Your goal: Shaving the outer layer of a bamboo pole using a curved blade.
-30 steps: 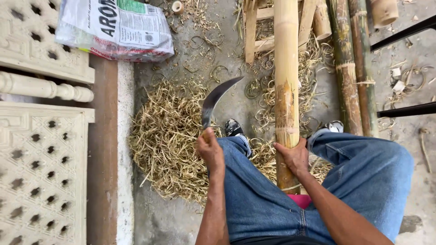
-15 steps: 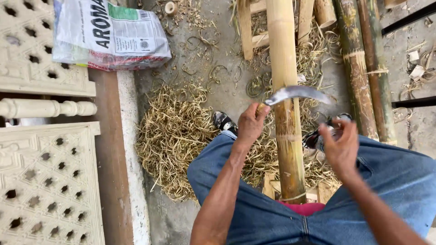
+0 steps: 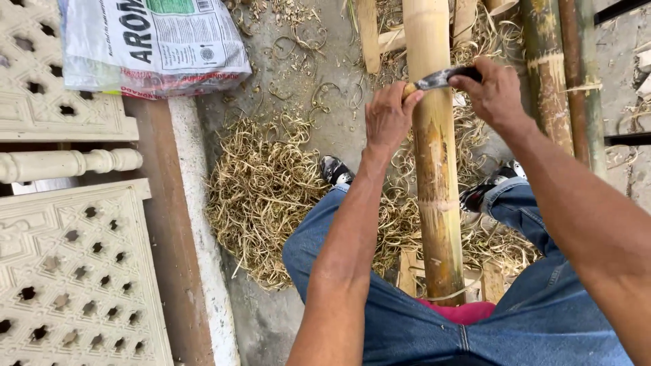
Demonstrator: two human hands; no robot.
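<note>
A person sits with a thick bamboo pole standing between the knees, running from near the lap to the far edge of the view. The left hand is closed tight around the pale handle of a curved knife. The right hand is closed over the far end of the dark blade. The knife lies flat across the pole, touching it, with one hand on each side. On the ground to the left of the pole is a big heap of curly bamboo shavings, and more shavings lie around the person's shoes. The person wears blue jeans. Two thinner, darker bamboo poles lie to the right of the thick one. Far to the left is a printed plastic sack. At the left edge are cream panels with small holes cut in them and a cream turned post lying between them.
</note>
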